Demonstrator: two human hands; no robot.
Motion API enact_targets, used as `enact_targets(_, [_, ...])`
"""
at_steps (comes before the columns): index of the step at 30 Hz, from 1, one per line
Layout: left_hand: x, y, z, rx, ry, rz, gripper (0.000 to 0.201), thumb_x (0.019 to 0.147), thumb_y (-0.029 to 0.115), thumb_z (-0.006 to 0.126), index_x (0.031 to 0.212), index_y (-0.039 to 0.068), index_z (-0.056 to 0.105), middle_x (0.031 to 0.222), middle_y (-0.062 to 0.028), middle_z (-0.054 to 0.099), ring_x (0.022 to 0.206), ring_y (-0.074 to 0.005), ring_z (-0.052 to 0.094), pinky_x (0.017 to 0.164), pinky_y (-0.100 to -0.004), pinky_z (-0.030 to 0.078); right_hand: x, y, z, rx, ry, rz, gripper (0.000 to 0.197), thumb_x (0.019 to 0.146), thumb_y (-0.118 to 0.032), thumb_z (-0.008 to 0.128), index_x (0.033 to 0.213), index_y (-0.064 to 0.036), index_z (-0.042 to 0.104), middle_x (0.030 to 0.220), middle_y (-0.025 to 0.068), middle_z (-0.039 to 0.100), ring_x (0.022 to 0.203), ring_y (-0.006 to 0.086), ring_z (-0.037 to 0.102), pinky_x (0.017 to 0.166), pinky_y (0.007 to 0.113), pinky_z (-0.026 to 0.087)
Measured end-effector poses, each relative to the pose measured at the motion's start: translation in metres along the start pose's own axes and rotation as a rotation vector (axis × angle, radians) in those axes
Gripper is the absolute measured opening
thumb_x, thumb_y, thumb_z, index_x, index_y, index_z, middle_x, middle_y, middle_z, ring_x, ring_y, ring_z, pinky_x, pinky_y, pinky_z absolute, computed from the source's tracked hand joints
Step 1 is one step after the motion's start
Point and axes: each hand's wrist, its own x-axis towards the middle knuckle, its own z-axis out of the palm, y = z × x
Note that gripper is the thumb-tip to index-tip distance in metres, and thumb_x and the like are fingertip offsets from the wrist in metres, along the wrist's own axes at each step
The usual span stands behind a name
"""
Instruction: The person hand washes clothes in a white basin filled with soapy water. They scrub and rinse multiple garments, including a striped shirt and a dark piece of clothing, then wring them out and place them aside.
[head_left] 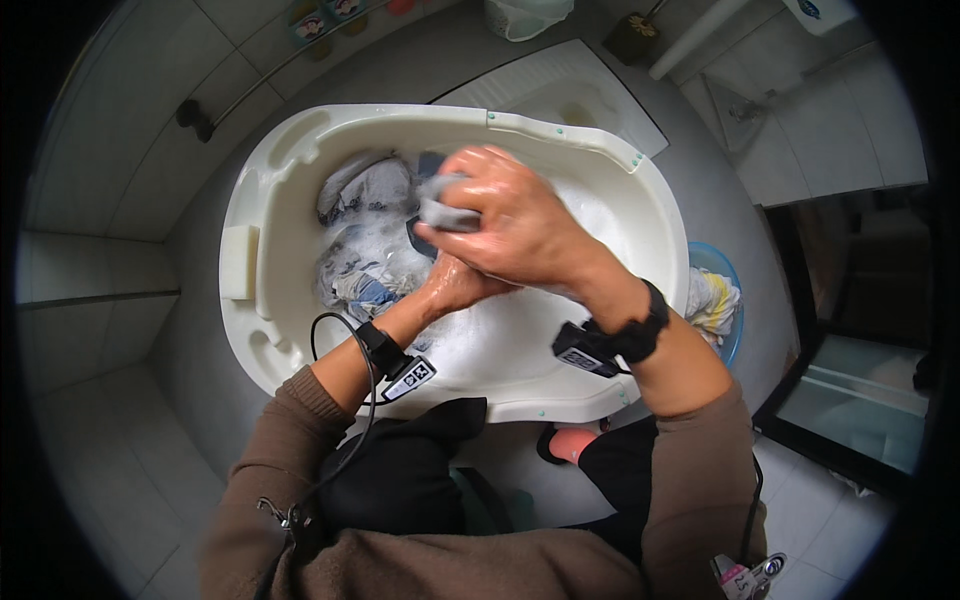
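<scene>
My right hand point(525, 215) is closed round a bunched grey wet cloth point(447, 207), slightly blurred, above the middle of a white plastic tub point(240, 330). Below and against it is my left hand point(465, 285), wet and with suds on it; its fingers are hidden behind the right hand. A dark piece of cloth point(422, 238) shows just under the grey one; whether the two are joined I cannot tell. On the tub's left side, grey clothes point(370, 190) and a blue-and-grey patterned garment point(365, 290) lie soaking in white suds point(395, 255).
A pale sponge-like block point(239, 262) rests on the tub's left rim. Right of the tub stands a blue basin point(737, 275) with white and yellow cloth point(712, 300). A white squat toilet pan point(560, 85) lies behind. Black devices with cables are strapped to both wrists.
</scene>
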Motion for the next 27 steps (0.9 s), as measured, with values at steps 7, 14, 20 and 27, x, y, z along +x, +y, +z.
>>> enact_targets(7, [-0.012, 0.019, -0.031, -1.21, 0.265, -0.459, 0.047, 0.094, 0.021, 0.064, 0.134, 0.004, 0.047, 0.13, -0.0073, 0.055, 0.118, -0.0196, 0.053, 0.102, -0.0347, 0.042, 0.012, 0.054, 0.004, 0.5, 0.198, 0.221, 0.063, 0.086, -0.047, 0.068, 0.135, -0.0122, 0.048, 0.141, 0.0107, 0.043, 0.134, 0.0262, 0.037, 0.109, 0.042, 0.033])
enact_targets(14, [-0.004, 0.05, -0.071, -1.788, 0.235, -0.298, 0.053, 0.096, 0.044, 0.055, 0.134, 0.007, 0.052, 0.131, -0.0108, 0.059, 0.124, -0.0273, 0.053, 0.11, -0.0471, 0.034, -0.111, 0.137, 0.096, 0.924, 0.298, 1.46, 0.088, 0.089, -0.077, 0.031, 0.145, -0.0103, 0.04, 0.152, 0.0113, 0.038, 0.14, 0.0327, 0.032, 0.106, 0.064, 0.027])
enact_targets(20, [-0.017, 0.036, -0.061, -1.852, 0.242, -0.343, 0.056, 0.093, 0.047, 0.058, 0.132, 0.008, 0.054, 0.132, -0.0107, 0.058, 0.123, -0.0285, 0.053, 0.111, -0.0484, 0.033, -0.138, 0.135, 0.137, 1.976, 0.481, 0.809, 0.066, 0.093, -0.06, 0.05, 0.136, -0.0109, 0.051, 0.134, 0.007, 0.058, 0.119, 0.0245, 0.057, 0.103, 0.043, 0.044])
enact_targets(27, [-0.053, -0.045, -0.011, -1.661, 0.627, -0.779, 0.041, 0.091, 0.04, 0.065, 0.12, 0.011, 0.061, 0.115, -0.0029, 0.066, 0.11, -0.0203, 0.059, 0.104, -0.0369, 0.04, -0.188, 0.188, 0.078, 0.973, 0.545, 1.302, 0.055, 0.082, -0.035, 0.074, 0.125, -0.0072, 0.051, 0.114, 0.0098, 0.062, 0.101, 0.0254, 0.062, 0.068, 0.046, 0.052])
